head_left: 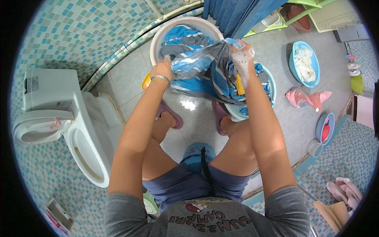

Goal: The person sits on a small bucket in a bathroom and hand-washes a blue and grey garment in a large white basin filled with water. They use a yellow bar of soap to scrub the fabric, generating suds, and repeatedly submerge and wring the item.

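A wet cloth (215, 73) with blue, grey and white stripes is stretched between my hands. My left hand (162, 70), a bangle at its wrist, is closed on one end. Soap suds cover my right hand (242, 55), which grips the other end higher up on the right. Below the left part of the cloth stands a pale pink-beige basin (155, 43) holding more of the same striped fabric. Some fabric hangs into a light-blue basin (273, 85) beneath my right forearm. A yellow piece (239, 84) shows among the folds there; its kind is unclear.
A white toilet (85, 152) with its lid raised stands at the left. Behind the basins hangs a blue curtain (233, 19). On the right floor are a blue basin (292, 65) of white laundry, a pink plastic bag (302, 97) and a small blue basin (331, 123) holding something red.
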The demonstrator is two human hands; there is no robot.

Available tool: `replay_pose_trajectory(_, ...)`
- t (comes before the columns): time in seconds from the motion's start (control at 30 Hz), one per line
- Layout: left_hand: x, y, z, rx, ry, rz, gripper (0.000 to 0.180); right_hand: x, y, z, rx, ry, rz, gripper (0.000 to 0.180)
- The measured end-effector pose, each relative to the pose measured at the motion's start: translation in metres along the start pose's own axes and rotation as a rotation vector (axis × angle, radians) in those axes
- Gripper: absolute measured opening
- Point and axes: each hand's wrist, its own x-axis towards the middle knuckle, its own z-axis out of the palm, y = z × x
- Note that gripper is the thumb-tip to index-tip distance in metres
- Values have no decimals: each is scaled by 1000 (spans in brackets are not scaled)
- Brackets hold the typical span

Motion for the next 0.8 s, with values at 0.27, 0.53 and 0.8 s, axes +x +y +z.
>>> replay_pose_trajectory(0.27, 35, -57, 26, -56, 140, -266, 28, 26, 30, -5, 894, 12, 468, 30)
replay_pose_trajectory(0.53, 24, -29, 10, -1337, -92, -430, 32, 19, 29, 1, 940, -173, 359, 33)
replay_pose_trajectory(0.8, 29, -6, 17, -1974, -231, -217, 46, 11, 9, 13, 1024, -383, 335, 20)
